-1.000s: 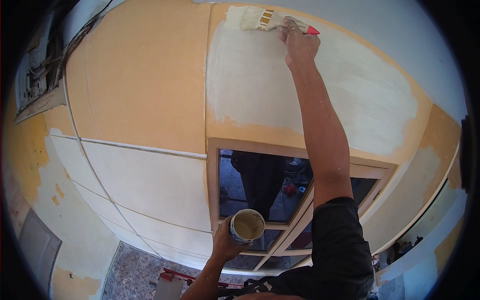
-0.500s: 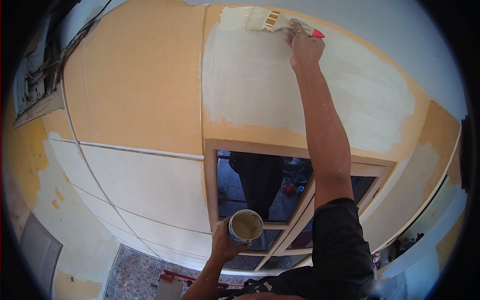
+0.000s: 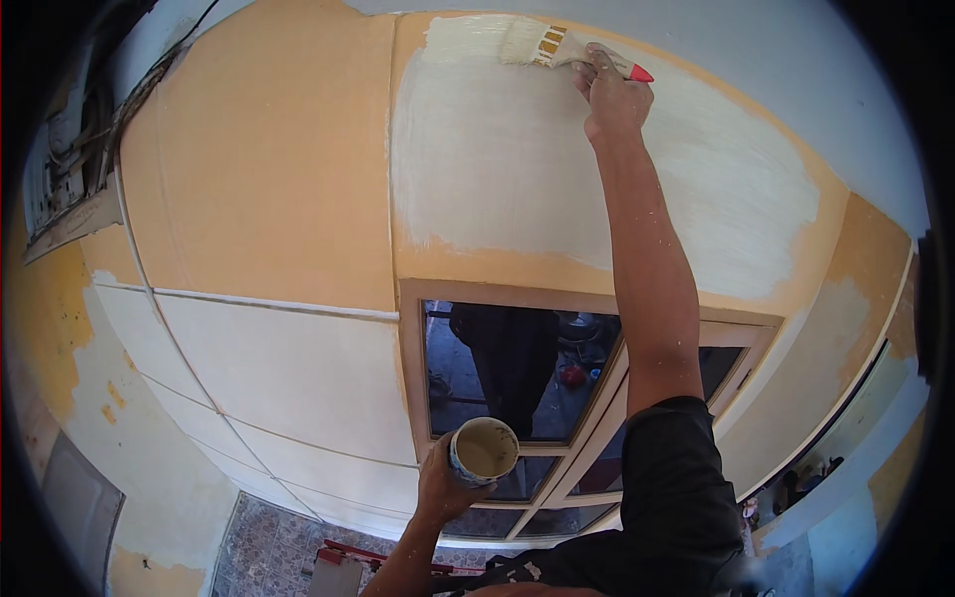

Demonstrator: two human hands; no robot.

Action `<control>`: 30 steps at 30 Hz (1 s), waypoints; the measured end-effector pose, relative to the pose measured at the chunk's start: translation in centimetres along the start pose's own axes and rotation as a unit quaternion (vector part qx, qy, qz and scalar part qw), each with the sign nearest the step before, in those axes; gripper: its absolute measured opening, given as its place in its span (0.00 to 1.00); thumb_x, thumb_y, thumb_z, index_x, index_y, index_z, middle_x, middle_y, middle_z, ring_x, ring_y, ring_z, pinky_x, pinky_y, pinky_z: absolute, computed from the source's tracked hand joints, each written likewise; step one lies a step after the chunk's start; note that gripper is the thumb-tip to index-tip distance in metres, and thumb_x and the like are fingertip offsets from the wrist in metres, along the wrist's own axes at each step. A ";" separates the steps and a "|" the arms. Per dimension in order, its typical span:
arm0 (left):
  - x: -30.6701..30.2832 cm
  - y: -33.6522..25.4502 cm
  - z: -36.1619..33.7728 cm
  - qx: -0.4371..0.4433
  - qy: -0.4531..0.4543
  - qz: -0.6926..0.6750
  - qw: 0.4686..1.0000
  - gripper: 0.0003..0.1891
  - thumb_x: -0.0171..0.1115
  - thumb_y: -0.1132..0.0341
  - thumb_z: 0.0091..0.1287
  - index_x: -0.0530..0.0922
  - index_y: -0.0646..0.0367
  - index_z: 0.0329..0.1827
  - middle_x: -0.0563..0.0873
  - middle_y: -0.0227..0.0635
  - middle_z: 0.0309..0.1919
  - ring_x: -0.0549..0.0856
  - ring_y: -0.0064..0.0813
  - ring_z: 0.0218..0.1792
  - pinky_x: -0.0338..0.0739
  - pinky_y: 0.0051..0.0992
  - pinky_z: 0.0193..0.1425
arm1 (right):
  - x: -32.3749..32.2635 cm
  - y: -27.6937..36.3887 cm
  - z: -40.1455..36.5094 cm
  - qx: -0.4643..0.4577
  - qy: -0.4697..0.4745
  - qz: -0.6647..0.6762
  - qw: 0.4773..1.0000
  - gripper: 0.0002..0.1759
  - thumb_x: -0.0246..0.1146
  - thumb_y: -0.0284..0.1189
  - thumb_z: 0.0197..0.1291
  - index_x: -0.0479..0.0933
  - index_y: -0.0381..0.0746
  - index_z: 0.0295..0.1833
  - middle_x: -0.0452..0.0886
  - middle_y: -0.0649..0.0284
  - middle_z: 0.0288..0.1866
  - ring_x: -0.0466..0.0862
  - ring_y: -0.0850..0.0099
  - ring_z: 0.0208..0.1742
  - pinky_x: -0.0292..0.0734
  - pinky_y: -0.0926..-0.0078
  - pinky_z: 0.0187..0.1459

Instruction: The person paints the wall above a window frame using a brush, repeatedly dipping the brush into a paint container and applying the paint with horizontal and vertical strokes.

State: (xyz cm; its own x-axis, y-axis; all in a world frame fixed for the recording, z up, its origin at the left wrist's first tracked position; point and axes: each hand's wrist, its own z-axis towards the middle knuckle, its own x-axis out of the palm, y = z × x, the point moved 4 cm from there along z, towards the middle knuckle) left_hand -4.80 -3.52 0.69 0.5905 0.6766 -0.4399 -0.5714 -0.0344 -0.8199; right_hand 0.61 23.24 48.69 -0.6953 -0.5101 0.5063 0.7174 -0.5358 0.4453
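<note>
My right hand (image 3: pixel 617 98) is raised high and closed around the handle of a wide paintbrush (image 3: pixel 587 58) with a red tip. The brush's pale bristles lie against the upper wall (image 3: pixel 507 169), on a whitish coat of paint near its top edge. Orange wall shows around that coat's borders. Lower down, my left hand (image 3: pixel 445 488) grips a paint cup (image 3: pixel 483 450) from its left side. The cup is tilted toward me, and its inside looks cream-coloured with smeared walls.
A wood-framed window (image 3: pixel 517 373) with dark, reflective glass sits below the painted area. A white pipe (image 3: pixel 184 368) runs down the wall at left, under a box with loose wires (image 3: pixel 70 169). A red metal piece (image 3: pixel 398 559) lies low, above the tiled floor (image 3: pixel 264 532).
The brush and my right hand have shifted slightly right along the wall's top edge. My left hand still holds the cup, and the view has moved a little.
</note>
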 end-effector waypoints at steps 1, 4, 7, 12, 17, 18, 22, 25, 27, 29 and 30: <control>0.0 0.1 0.0 -0.003 0.002 0.000 1.000 0.53 0.90 0.64 0.38 0.68 0.54 0.70 0.82 0.43 0.62 0.82 0.46 0.65 0.77 0.43 0.70 | -0.1 0.0 0.1 0.000 -0.003 0.000 1.000 0.11 0.69 0.23 0.68 0.82 0.30 0.53 0.89 0.58 0.48 0.90 0.69 0.39 0.88 0.74 0.40; 0.0 0.1 0.0 -0.004 0.002 -0.007 1.000 0.53 0.90 0.64 0.38 0.68 0.55 0.70 0.83 0.43 0.61 0.83 0.46 0.65 0.78 0.43 0.70 | -0.5 0.3 0.1 -0.001 -0.010 -0.002 1.000 0.11 0.69 0.23 0.68 0.82 0.30 0.53 0.89 0.58 0.48 0.90 0.69 0.39 0.88 0.75 0.40; 0.0 0.1 0.1 0.012 -0.002 -0.001 1.000 0.53 0.90 0.63 0.38 0.68 0.56 0.70 0.83 0.44 0.61 0.83 0.46 0.64 0.78 0.43 0.69 | -0.9 0.5 0.1 -0.001 -0.012 -0.003 1.000 0.11 0.69 0.23 0.69 0.82 0.30 0.53 0.88 0.58 0.48 0.90 0.69 0.39 0.88 0.75 0.40; -0.2 -0.4 0.0 0.017 0.003 -0.009 1.000 0.53 0.91 0.63 0.38 0.68 0.56 0.70 0.83 0.44 0.61 0.83 0.46 0.64 0.78 0.42 0.70 | -1.7 0.9 0.4 -0.005 -0.013 -0.003 1.000 0.11 0.69 0.23 0.68 0.81 0.30 0.53 0.88 0.58 0.48 0.90 0.69 0.40 0.88 0.76 0.39; -0.1 -0.2 0.0 0.006 0.001 -0.007 1.000 0.53 0.91 0.65 0.38 0.68 0.56 0.71 0.83 0.44 0.61 0.83 0.45 0.65 0.78 0.41 0.70 | -2.8 1.3 0.8 -0.003 -0.034 -0.003 0.999 0.12 0.69 0.23 0.68 0.81 0.29 0.53 0.88 0.57 0.48 0.90 0.69 0.41 0.88 0.75 0.39; 0.0 0.1 0.0 0.012 0.000 -0.017 1.000 0.53 0.91 0.65 0.38 0.69 0.56 0.71 0.83 0.43 0.61 0.83 0.44 0.65 0.78 0.41 0.70 | -3.1 1.4 0.9 -0.004 -0.035 -0.003 0.999 0.12 0.69 0.23 0.68 0.81 0.29 0.53 0.88 0.57 0.48 0.90 0.69 0.41 0.88 0.75 0.39; 0.0 0.0 0.0 0.018 -0.002 -0.025 1.000 0.52 0.90 0.67 0.38 0.69 0.56 0.70 0.83 0.42 0.61 0.83 0.44 0.65 0.78 0.41 0.70 | -3.9 1.8 1.2 -0.005 -0.036 -0.007 0.999 0.13 0.70 0.23 0.68 0.80 0.30 0.54 0.88 0.57 0.48 0.90 0.69 0.40 0.88 0.75 0.39; 0.0 0.2 0.0 0.025 -0.006 -0.029 0.999 0.52 0.90 0.66 0.38 0.69 0.57 0.70 0.83 0.43 0.61 0.83 0.44 0.65 0.78 0.41 0.70 | -4.3 2.0 1.4 -0.005 -0.044 -0.005 0.999 0.12 0.70 0.23 0.68 0.81 0.30 0.54 0.88 0.57 0.48 0.90 0.68 0.40 0.87 0.75 0.39; 0.1 0.4 0.1 0.024 -0.003 -0.024 0.999 0.52 0.90 0.66 0.38 0.69 0.56 0.70 0.83 0.43 0.61 0.83 0.44 0.65 0.78 0.41 0.70 | -4.8 1.9 1.6 -0.003 -0.048 0.000 0.999 0.12 0.69 0.23 0.68 0.81 0.30 0.53 0.88 0.57 0.48 0.90 0.68 0.40 0.87 0.75 0.39; 0.1 0.3 0.0 0.023 -0.002 -0.020 1.000 0.53 0.90 0.66 0.38 0.69 0.56 0.71 0.83 0.43 0.61 0.83 0.44 0.65 0.78 0.41 0.70 | -5.0 1.9 1.6 0.002 -0.049 0.010 0.999 0.11 0.69 0.23 0.68 0.82 0.30 0.53 0.88 0.57 0.49 0.90 0.68 0.40 0.87 0.75 0.39; 0.0 0.0 0.0 0.015 -0.001 -0.010 1.000 0.53 0.90 0.65 0.38 0.68 0.56 0.71 0.83 0.43 0.62 0.83 0.44 0.65 0.77 0.41 0.70 | -5.0 1.8 1.3 0.003 -0.048 0.010 0.999 0.11 0.69 0.23 0.68 0.82 0.30 0.53 0.88 0.57 0.49 0.90 0.68 0.40 0.87 0.75 0.39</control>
State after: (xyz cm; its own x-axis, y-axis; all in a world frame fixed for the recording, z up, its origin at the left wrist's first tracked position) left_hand -4.82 -3.54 0.66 0.6004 0.6784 -0.4234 -0.5770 0.0009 -0.8167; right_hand 5.42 25.68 47.94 -0.6731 -0.4546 0.5833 0.7320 -0.5216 0.4383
